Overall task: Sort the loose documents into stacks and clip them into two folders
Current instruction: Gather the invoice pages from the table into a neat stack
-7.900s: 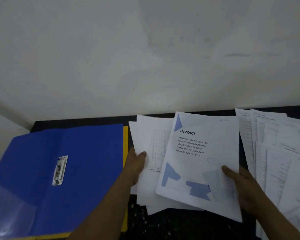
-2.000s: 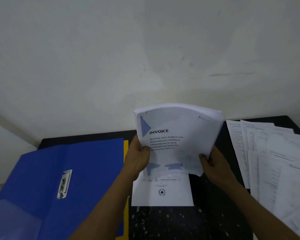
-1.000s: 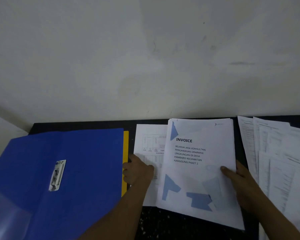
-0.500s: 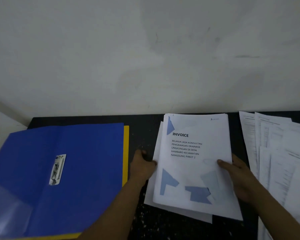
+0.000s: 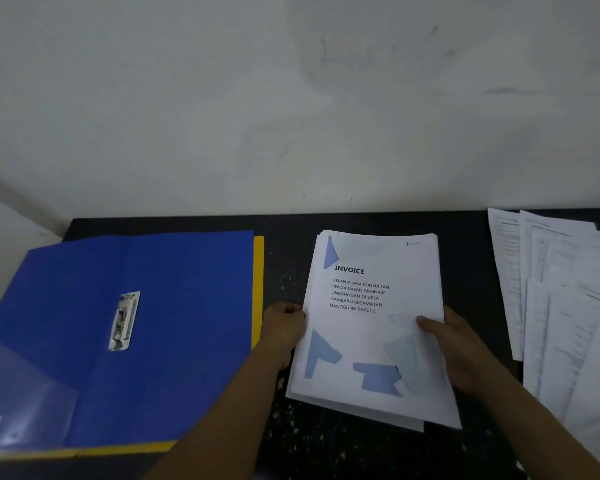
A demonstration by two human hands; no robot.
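Squared up since half a second ago, the invoice stack (image 5: 371, 323) now lies nearly flush on the black table (image 5: 291, 258), its lower sheets no longer fanned out to the left. A person's left hand (image 5: 284, 327) presses curled fingers against the stack's left edge, while the right hand (image 5: 461, 351) clamps the right edge, thumb on the cover page. One stack looks sorted; nothing is clipped yet. The blue folder (image 5: 118, 327) lies open to the left, its metal clip (image 5: 124, 320) bare, with a yellow folder (image 5: 258, 289) beneath it. Loose papers (image 5: 561, 306) still spread at far right, apparently awaiting sorting and the second folder.
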